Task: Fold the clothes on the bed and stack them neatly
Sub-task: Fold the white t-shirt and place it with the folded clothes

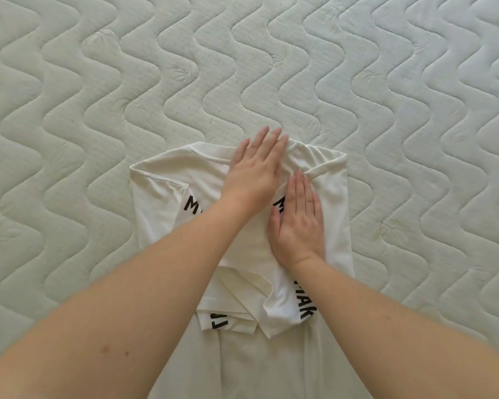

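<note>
A white T-shirt with black block lettering lies on the quilted, wave-stitched mattress, low of centre toward 6 o'clock. Both sleeves are folded inward over the body, so black letters show on the 2 flaps. Its long axis runs from 12 to 6 o'clock, collar end at 12, hem toward the person. The left hand lies flat, fingers together, pressing the cloth near the collar at 12 o'clock. The right hand lies flat just beside it at 3 o'clock, palm down, gripping nothing.
</note>
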`<act>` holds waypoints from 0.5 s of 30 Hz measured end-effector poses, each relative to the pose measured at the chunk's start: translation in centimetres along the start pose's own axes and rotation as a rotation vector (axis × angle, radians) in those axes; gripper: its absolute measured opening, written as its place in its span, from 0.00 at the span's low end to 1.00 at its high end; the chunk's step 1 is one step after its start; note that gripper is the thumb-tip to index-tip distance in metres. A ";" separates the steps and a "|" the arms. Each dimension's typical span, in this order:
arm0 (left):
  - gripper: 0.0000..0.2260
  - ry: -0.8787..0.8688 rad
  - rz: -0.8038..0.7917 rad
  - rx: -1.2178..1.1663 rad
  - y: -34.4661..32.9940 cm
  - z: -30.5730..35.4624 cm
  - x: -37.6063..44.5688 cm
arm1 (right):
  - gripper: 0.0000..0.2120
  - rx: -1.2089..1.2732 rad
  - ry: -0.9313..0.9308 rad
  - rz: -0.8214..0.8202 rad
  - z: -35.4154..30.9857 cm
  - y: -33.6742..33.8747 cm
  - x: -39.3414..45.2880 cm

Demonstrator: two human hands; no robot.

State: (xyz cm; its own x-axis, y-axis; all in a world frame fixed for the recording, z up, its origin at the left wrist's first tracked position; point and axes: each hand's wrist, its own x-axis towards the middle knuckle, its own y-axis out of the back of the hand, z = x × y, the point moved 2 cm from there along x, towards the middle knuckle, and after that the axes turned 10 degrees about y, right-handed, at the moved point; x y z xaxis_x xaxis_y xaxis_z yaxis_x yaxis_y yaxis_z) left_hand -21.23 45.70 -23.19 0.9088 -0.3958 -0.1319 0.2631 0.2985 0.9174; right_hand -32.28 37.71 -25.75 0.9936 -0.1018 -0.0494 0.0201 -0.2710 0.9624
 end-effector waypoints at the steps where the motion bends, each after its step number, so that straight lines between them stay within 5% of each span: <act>1: 0.24 -0.055 -0.025 0.041 -0.4 0.3 0.8 | 0.31 0.032 -0.006 0.024 0.0 0.2 0.0; 11: 0.27 -0.161 -0.024 0.197 -3.2 -1.1 2.6 | 0.20 0.359 -0.151 0.345 2.6 4.6 1.5; 13: 0.27 -0.159 -0.030 0.199 -3.0 -1.2 2.7 | 0.17 0.258 -0.197 0.283 5.1 6.2 3.5; 15: 0.26 -0.176 -0.043 0.201 -2.9 -1.1 2.6 | 0.15 0.208 -0.188 0.054 7.9 6.7 5.4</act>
State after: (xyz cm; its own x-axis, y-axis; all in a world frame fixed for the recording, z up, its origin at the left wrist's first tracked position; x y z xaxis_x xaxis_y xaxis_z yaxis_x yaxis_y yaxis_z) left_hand -19.27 44.76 -26.60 0.8232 -0.5547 -0.1212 0.2146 0.1063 0.9709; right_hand -27.62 27.77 -21.71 0.9542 -0.2916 -0.0666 -0.0749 -0.4486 0.8906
